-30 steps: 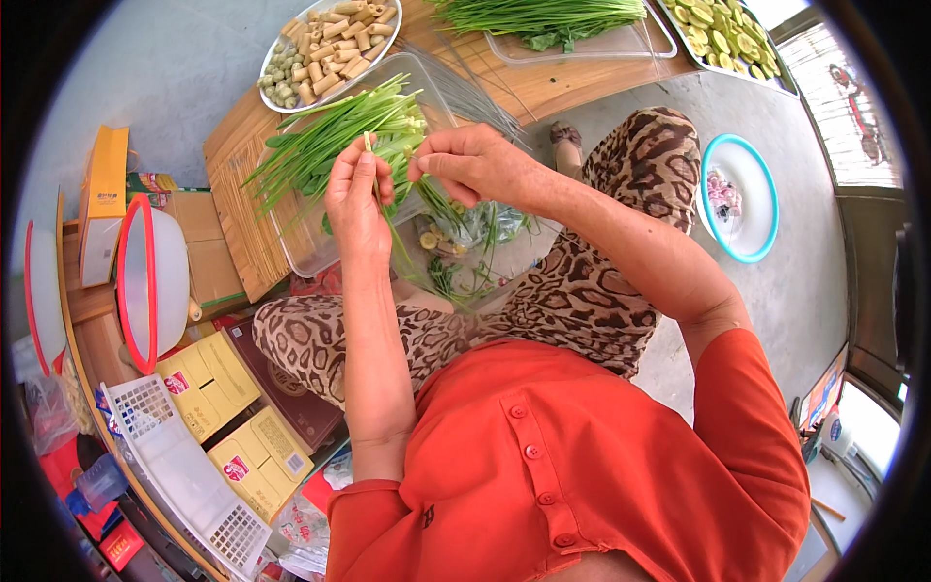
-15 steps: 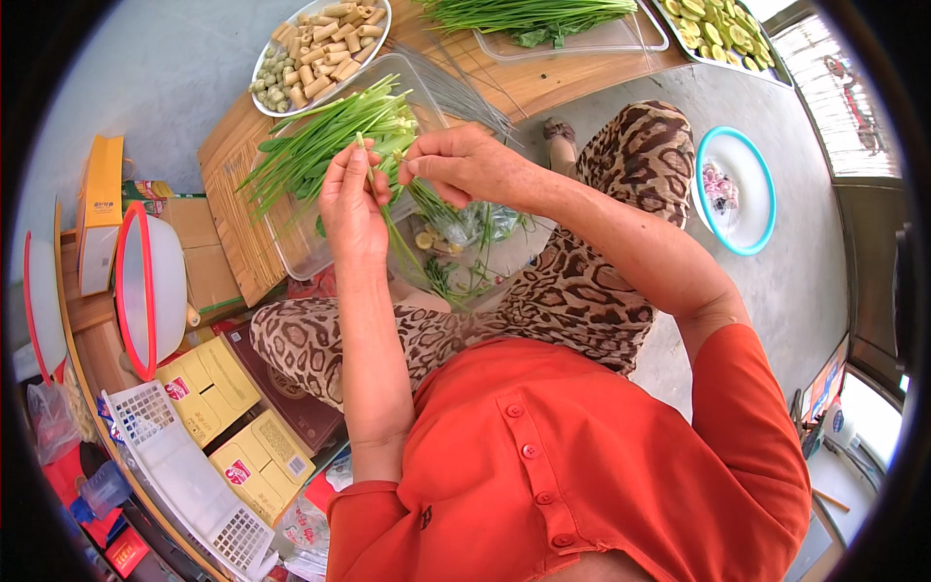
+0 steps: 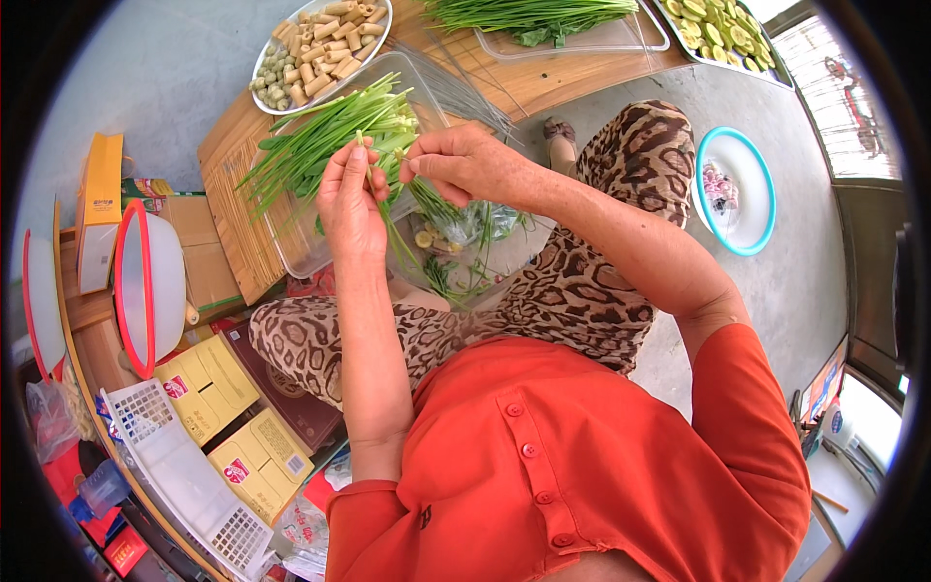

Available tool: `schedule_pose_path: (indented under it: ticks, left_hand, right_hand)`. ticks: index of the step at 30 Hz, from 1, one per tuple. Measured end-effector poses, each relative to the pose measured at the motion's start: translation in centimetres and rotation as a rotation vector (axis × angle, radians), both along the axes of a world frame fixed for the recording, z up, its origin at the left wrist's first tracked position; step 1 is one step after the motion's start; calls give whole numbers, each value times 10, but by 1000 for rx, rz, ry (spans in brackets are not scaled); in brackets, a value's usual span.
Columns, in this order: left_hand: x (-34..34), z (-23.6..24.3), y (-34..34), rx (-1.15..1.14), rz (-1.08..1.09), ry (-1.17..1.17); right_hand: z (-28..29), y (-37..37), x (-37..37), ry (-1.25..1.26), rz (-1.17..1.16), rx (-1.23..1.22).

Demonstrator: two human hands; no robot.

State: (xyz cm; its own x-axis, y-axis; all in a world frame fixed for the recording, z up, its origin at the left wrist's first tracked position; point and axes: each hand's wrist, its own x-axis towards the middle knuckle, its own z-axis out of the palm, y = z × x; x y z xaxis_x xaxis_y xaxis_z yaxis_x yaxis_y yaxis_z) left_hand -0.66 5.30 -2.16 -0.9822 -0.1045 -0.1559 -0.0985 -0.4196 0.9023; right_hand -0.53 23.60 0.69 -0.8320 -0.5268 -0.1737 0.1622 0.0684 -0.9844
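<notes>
Just above the near side of a clear plastic tray (image 3: 412, 78), my left hand (image 3: 351, 209) pinches green chive stalks (image 3: 359, 139) between thumb and fingers, a pale end poking up. My right hand (image 3: 470, 167) is closed beside it, thumb and forefinger pressed together at the same height. What those right fingertips hold, if anything, is too small to make out. A heap of long chives (image 3: 301, 145) lies in the tray, pale ends toward the right. Under my hands, a clear bag (image 3: 485, 223) and loose green trimmings (image 3: 451, 281) lie between my knees.
Thin wooden skewers (image 3: 257, 218) and grey metal-coloured ones (image 3: 451, 92) lie by the tray. A white oval dish (image 3: 320, 53) holds tan cylinders and greenish balls. Behind are more chives (image 3: 529, 12) and a tray of green slices (image 3: 722, 29). A blue-rimmed basin (image 3: 761, 199) stands on the floor.
</notes>
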Motion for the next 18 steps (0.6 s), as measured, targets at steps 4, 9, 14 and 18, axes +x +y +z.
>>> schedule_pose_path:
  ticks: [4, 9, 14, 18]
  left_hand:
    - [0, 0, 0, -21, 5, 6]
    - [0, -1, -3, -37, -51, -20]
    - [2, -2, 0, -81, -102, -29]
    - [-1, -7, 1, -151, -168, 28]
  right_hand:
    - [-2, 0, 0, -12, 0, -12]
    - [-1, 0, 0, -9, -6, -23]
    - [2, 0, -1, -11, -32, -23]
    - [4, 4, -3, -6, -35, 12]
